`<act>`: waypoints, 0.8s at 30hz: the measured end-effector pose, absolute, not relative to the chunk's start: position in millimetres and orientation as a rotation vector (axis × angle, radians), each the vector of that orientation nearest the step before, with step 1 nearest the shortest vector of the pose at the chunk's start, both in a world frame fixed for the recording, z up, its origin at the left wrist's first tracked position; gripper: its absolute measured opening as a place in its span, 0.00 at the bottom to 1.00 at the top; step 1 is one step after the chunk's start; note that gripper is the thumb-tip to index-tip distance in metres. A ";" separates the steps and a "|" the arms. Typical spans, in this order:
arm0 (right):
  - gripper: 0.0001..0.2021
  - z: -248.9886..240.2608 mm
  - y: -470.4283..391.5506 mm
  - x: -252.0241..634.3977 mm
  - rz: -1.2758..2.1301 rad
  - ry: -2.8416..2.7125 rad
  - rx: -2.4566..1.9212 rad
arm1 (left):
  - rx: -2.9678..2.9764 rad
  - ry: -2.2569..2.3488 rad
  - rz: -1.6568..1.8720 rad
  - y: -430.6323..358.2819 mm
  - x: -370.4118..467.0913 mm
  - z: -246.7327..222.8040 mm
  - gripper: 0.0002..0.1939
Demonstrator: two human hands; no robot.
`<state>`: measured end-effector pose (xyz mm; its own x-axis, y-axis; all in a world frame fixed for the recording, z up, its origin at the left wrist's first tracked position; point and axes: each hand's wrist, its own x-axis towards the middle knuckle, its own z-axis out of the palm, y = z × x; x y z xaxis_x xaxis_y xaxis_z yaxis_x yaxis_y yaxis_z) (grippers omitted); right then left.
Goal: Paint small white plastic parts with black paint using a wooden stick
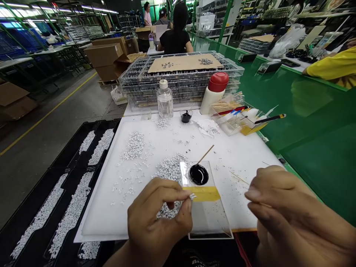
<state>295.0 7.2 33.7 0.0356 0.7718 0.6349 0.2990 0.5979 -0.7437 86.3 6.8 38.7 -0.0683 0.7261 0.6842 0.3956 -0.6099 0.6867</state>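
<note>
Between thumb and forefinger, my left hand (160, 218) pinches a small white part (192, 196) above the yellow band of a clear plate (211, 218). At the right, my right hand (294, 211) is closed with thumb and fingertips together; whatever it grips, if anything, is too small to make out. A round pool of black liquid (198, 174) lies on the plate's far end, with a thin wooden stick (205, 155) resting at its edge. Beside the plate, partly behind my left hand, is a heap of small white parts (170, 167).
Black trays (41, 200) of white parts stand left of the white work board (97, 211). Farther back are a clear bottle (165, 102), a black-filled cup (186, 116), a red-capped container (214, 92) and a tool box (244, 122). People sit beyond; a yellow sleeve (333, 68) shows right.
</note>
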 end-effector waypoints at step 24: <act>0.08 26.2 22.5 255.5 0.417 -1.475 -1.042 | 2.045 1.197 1.535 23.1 78.2 33.0 0.07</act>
<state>255.5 22.5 26.2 0.1248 0.7883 0.6026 0.3562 0.5312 -0.7687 78.2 23.1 33.0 0.0732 0.7691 0.6350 0.4289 -0.5991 0.6761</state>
